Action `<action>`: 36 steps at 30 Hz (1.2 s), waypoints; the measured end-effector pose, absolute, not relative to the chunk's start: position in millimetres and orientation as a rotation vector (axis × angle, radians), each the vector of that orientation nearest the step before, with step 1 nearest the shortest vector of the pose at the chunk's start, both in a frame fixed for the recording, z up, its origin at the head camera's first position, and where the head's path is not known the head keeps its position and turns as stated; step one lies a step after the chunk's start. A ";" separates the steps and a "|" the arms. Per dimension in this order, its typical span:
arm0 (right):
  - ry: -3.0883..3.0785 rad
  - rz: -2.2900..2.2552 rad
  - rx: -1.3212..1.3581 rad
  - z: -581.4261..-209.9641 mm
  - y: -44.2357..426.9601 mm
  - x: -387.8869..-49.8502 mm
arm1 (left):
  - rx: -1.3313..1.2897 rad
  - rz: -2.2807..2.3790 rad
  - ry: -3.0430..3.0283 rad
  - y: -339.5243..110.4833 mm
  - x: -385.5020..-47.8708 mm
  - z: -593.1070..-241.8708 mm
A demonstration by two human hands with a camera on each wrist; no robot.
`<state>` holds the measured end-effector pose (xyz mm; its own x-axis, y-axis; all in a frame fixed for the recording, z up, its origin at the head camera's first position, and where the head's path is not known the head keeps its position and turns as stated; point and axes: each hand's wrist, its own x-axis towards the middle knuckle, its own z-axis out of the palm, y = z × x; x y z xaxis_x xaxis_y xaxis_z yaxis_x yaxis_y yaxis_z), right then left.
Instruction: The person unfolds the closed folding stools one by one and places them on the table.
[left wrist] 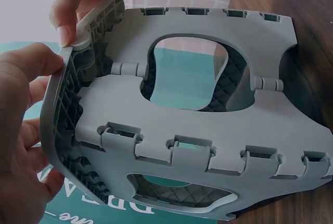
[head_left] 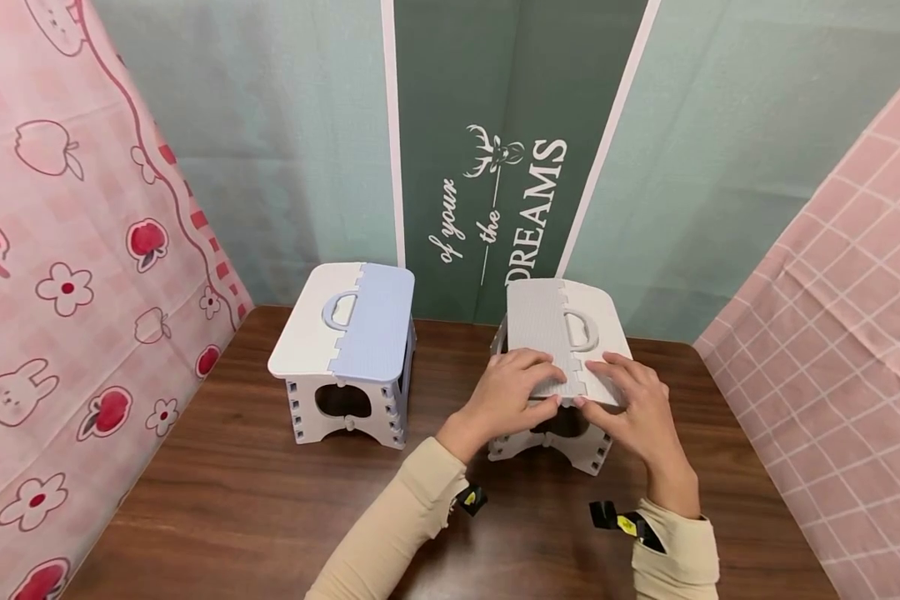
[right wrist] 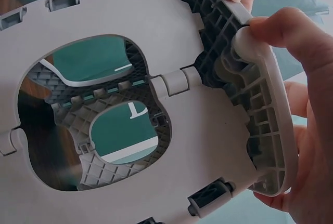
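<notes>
A folding step stool [head_left: 540, 333] with a grey and white top stands unfolded on the table. My left hand [head_left: 512, 387] holds the grey half of its top at the near edge, fingers bent on the surface and thumb at the rim. My right hand [head_left: 633, 404] holds the white half the same way. Both thumbs meet the rim near the middle hinge. In the left wrist view, the left thumb [left wrist: 39, 60] touches the rim, and the ribbed underside and hinged legs show. The right thumb [right wrist: 286, 29] presses the rim in the right wrist view.
A second unfolded step stool [head_left: 345, 333], white and blue, stands to the left. Both stools are on a brown wooden table [head_left: 255, 517]. Printed pink cloths hang at the left and right, with a green cloth [head_left: 487, 100] behind.
</notes>
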<state>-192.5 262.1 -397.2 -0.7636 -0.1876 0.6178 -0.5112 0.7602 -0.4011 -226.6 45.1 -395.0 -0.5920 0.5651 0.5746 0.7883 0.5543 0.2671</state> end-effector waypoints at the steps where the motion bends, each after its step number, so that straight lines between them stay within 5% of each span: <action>1: -2.396 0.752 0.525 -397.3 262.3 -192.8 | -1.098 -0.705 -2.365 45.1 -226.6 -394.9; 20: -2.400 0.799 0.500 -388.5 259.4 -186.6 | -1.128 -0.757 -2.334 37.7 -223.5 -387.7; 36: -2.500 0.780 0.317 -331.8 250.1 -201.6 | -0.859 -0.752 -2.422 -34.3 -245.7 -349.7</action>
